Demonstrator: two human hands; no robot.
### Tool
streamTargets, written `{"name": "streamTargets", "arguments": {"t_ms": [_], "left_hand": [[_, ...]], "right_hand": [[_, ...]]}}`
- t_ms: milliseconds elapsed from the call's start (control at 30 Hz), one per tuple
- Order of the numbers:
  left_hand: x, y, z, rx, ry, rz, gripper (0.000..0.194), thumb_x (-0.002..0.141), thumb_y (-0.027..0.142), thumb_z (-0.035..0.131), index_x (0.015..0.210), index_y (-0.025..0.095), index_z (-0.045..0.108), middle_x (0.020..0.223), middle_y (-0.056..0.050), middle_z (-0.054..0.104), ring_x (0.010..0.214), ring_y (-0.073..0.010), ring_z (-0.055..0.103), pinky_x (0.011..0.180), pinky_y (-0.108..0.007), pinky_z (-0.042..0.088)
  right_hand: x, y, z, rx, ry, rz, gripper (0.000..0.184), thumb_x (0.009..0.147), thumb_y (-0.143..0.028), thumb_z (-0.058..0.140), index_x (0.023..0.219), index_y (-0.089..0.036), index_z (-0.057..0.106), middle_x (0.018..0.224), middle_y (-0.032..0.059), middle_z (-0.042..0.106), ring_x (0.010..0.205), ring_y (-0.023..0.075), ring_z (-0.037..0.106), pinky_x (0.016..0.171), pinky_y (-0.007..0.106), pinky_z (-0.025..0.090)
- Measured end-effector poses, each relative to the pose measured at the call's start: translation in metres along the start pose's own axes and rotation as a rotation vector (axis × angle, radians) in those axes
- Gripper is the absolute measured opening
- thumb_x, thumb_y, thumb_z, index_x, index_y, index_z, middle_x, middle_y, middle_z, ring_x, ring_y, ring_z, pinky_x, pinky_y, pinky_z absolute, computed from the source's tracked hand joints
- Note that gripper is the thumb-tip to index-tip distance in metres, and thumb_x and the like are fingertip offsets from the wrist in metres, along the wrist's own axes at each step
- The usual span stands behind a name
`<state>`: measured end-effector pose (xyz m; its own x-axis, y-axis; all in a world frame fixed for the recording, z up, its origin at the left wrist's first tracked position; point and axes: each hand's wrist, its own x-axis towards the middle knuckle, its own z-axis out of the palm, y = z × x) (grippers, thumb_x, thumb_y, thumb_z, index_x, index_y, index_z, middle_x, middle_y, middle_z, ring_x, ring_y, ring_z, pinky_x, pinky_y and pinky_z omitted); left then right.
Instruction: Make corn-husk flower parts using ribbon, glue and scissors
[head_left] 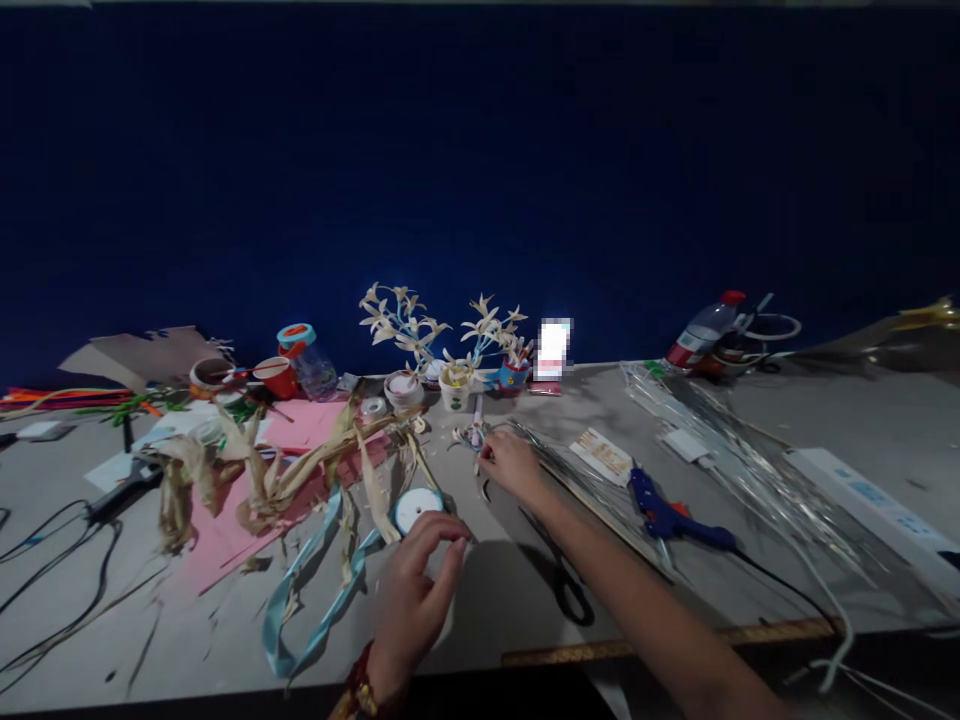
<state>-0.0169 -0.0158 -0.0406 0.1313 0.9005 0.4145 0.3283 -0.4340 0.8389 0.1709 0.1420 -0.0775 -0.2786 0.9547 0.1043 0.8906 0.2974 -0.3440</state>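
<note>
My left hand (416,585) hovers over the near table edge, fingers loosely bent and thumb apart, holding nothing I can see. Just beyond its fingers lies a white spool (418,510) with light blue ribbon (279,625) trailing left. My right hand (514,465) reaches to the table's middle, its fingertips drawn together; what is between them, if anything, is hidden. Close to those fingertips are small pale pieces (466,436) and a whitish stick-like item (478,415). Black-handled scissors (574,595) lie under my right forearm, partly covered.
Dried corn husks (262,490) spread over pink paper (300,428) at left. Husk flowers (401,315) stand at the back beside a paper cup (455,388) and a lit phone (553,345). Rightward lie a blue glue gun (671,515), wires (585,485) and a bottle (705,330).
</note>
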Motion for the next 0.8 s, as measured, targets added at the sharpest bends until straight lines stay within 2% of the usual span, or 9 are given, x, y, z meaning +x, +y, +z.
{"name": "streamTargets", "arguments": {"t_ms": [100, 267, 333, 400, 467, 567, 633, 700, 800], "left_hand": [[0.0, -0.005, 0.001, 0.012, -0.043, -0.038, 0.015, 0.099, 0.021, 0.049, 0.09, 0.02, 0.06, 0.093, -0.006, 0.067, 0.093, -0.0201, 0.063, 0.084, -0.031, 0.049], [0.008, -0.005, 0.003, 0.018, -0.073, -0.076, 0.016, 0.099, 0.023, 0.049, 0.089, 0.02, 0.061, 0.094, -0.006, 0.066, 0.093, -0.0201, 0.062, 0.086, -0.032, 0.048], [0.012, -0.003, 0.003, 0.008, -0.077, -0.094, 0.017, 0.099, 0.025, 0.05, 0.088, 0.02, 0.062, 0.092, -0.006, 0.067, 0.092, -0.0203, 0.062, 0.086, -0.032, 0.047], [0.015, -0.003, 0.004, -0.021, -0.058, -0.126, 0.017, 0.097, 0.027, 0.052, 0.087, 0.019, 0.064, 0.09, -0.006, 0.067, 0.09, -0.0205, 0.063, 0.083, -0.032, 0.047], [0.018, -0.005, 0.006, -0.088, -0.007, -0.188, 0.017, 0.095, 0.03, 0.056, 0.088, 0.019, 0.066, 0.089, -0.006, 0.067, 0.088, -0.0208, 0.063, 0.081, -0.031, 0.048], [0.02, -0.007, 0.011, -0.292, 0.076, -0.345, 0.021, 0.091, 0.038, 0.062, 0.095, 0.018, 0.069, 0.09, -0.006, 0.067, 0.084, -0.0196, 0.063, 0.079, -0.03, 0.05], [0.023, -0.005, 0.017, -0.468, 0.086, -0.443, 0.027, 0.089, 0.042, 0.064, 0.1, 0.018, 0.069, 0.09, -0.006, 0.069, 0.079, -0.0175, 0.063, 0.078, -0.03, 0.051], [0.025, -0.002, 0.025, -0.594, 0.073, -0.483, 0.029, 0.086, 0.043, 0.069, 0.1, 0.017, 0.069, 0.086, -0.004, 0.07, 0.074, -0.0155, 0.062, 0.075, -0.028, 0.051], [0.029, 0.003, 0.034, -0.639, 0.082, -0.473, 0.026, 0.082, 0.04, 0.074, 0.09, 0.017, 0.067, 0.075, -0.001, 0.066, 0.067, -0.0138, 0.06, 0.068, -0.025, 0.05]], "right_hand": [[0.001, 0.0, 0.003, 0.031, -0.019, 0.009, 0.012, 0.092, -0.026, 0.067, 0.086, -0.016, 0.07, 0.092, 0.0074, 0.072, 0.094, 0.0229, 0.066, 0.087, 0.036, 0.05], [0.002, 0.004, 0.005, 0.151, -0.028, 0.012, 0.025, 0.098, -0.035, 0.062, 0.116, -0.016, 0.064, 0.117, 0.0072, 0.067, 0.1, 0.0216, 0.067, 0.087, 0.043, 0.056], [0.004, 0.004, 0.005, 0.234, -0.014, 0.009, 0.021, 0.097, -0.033, 0.064, 0.107, -0.016, 0.067, 0.11, 0.007, 0.068, 0.096, 0.0209, 0.067, 0.086, 0.041, 0.056], [0.003, 0.003, 0.003, 0.342, 0.007, 0.004, 0.014, 0.092, -0.03, 0.068, 0.089, -0.015, 0.068, 0.092, 0.005, 0.07, 0.087, 0.0196, 0.066, 0.081, 0.036, 0.054], [-0.003, 0.001, -0.002, 0.476, 0.026, -0.008, 0.015, 0.088, -0.028, 0.069, 0.078, -0.017, 0.066, 0.077, 0.0024, 0.069, 0.076, 0.0181, 0.065, 0.073, 0.031, 0.052], [-0.023, -0.007, -0.013, 0.684, 0.042, -0.042, 0.016, 0.088, -0.033, 0.064, 0.082, -0.018, 0.065, 0.073, 0.0002, 0.068, 0.07, 0.0171, 0.064, 0.065, 0.028, 0.052], [-0.043, -0.016, -0.022, 0.792, 0.059, -0.057, 0.018, 0.088, -0.036, 0.063, 0.084, -0.019, 0.064, 0.074, 0.0005, 0.068, 0.07, 0.0175, 0.064, 0.065, 0.028, 0.052], [-0.063, -0.026, -0.03, 0.864, 0.094, -0.056, 0.018, 0.089, -0.037, 0.063, 0.084, -0.019, 0.064, 0.075, 0.001, 0.068, 0.072, 0.0177, 0.064, 0.068, 0.029, 0.052], [-0.089, -0.039, -0.041, 0.932, 0.17, -0.053, 0.015, 0.089, -0.034, 0.064, 0.082, -0.021, 0.063, 0.078, 0.0016, 0.067, 0.076, 0.0181, 0.063, 0.073, 0.029, 0.051]]}}
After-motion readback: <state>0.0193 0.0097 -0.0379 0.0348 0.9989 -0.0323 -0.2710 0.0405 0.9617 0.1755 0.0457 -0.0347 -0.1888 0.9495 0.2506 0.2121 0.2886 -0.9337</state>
